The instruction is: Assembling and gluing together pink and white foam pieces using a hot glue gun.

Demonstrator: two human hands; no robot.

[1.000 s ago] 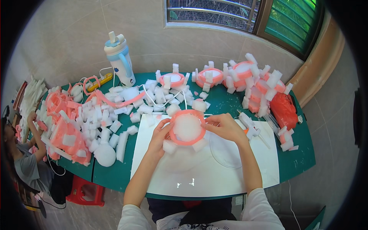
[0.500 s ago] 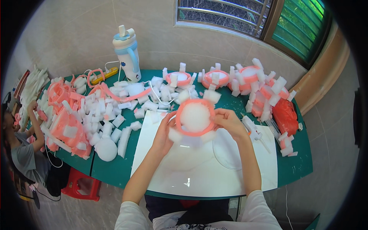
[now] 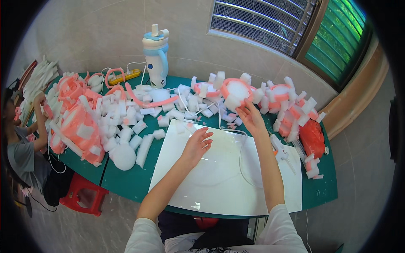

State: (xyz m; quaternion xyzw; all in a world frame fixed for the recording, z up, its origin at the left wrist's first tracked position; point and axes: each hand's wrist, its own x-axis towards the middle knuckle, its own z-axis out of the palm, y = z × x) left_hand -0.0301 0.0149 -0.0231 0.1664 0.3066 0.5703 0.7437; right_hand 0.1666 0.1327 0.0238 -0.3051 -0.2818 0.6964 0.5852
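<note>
My right hand (image 3: 252, 118) reaches to the back of the table, its fingers closed at the lower edge of a round foam piece (image 3: 237, 90). This piece has a white disc framed by a pink foam ring, with white foam blocks stuck around it. It overlaps similar pieces behind it. Over a white board (image 3: 223, 168), my left hand (image 3: 196, 145) hangs with fingers apart and nothing in it. A similar pink-ringed piece (image 3: 206, 88) stands just left of the held one. A white glue gun (image 3: 279, 149) lies right of my right forearm.
Loose white foam blocks (image 3: 139, 126) and pink foam pieces (image 3: 78, 126) heap on the left. A white-and-blue bottle (image 3: 156, 59) stands behind them near a yellow power strip (image 3: 124, 76). A red bag (image 3: 312, 137) lies at right. Another person (image 3: 27, 147) works at far left.
The ringed foam piece has gone from above the board to the back of the table with my right hand. My left hand has let go and opened. The view has shifted slightly.
</note>
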